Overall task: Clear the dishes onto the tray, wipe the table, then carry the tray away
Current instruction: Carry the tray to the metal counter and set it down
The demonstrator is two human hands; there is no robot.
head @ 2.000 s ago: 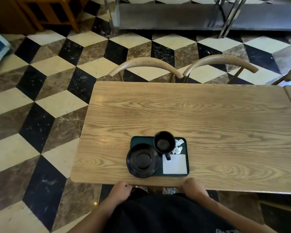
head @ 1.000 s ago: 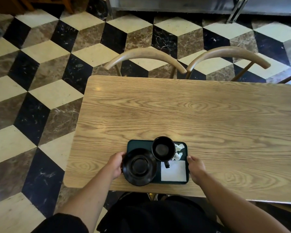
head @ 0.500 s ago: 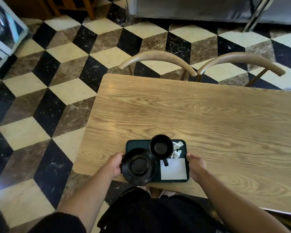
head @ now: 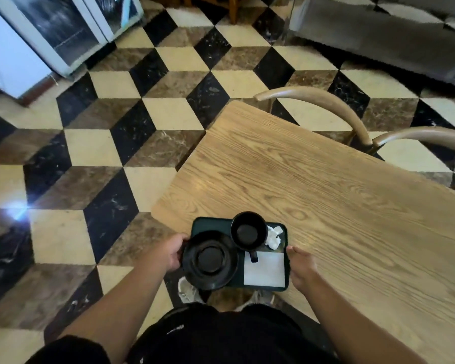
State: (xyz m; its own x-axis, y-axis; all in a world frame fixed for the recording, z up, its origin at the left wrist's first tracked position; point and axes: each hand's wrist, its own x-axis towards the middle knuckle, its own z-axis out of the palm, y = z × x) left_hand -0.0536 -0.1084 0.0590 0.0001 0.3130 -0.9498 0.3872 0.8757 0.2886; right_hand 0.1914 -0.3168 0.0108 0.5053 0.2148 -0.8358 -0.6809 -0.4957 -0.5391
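Note:
A dark green tray (head: pixel 210 223) is held level in front of my body, partly past the near left corner of the wooden table (head: pixel 326 195). On it lie a black saucer (head: pixel 210 260), a black cup (head: pixel 248 231) with its handle toward me, a flat white napkin (head: pixel 264 269) and a crumpled white tissue (head: pixel 273 236). My left hand (head: pixel 170 252) grips the tray's left edge beside the saucer. My right hand (head: pixel 301 266) grips the right edge.
Two curved wooden chair backs (head: pixel 318 101) (head: pixel 426 135) stand at the table's far side. The floor (head: pixel 103 143) is black, cream and brown tile. A white glass-door cabinet (head: pixel 45 35) stands at the far left, a metal counter base (head: pixel 378 35) at the far right.
Both hands rose from the table's near edge and took the tray by its sides. The tray has come off the table toward me, and my view has swung left.

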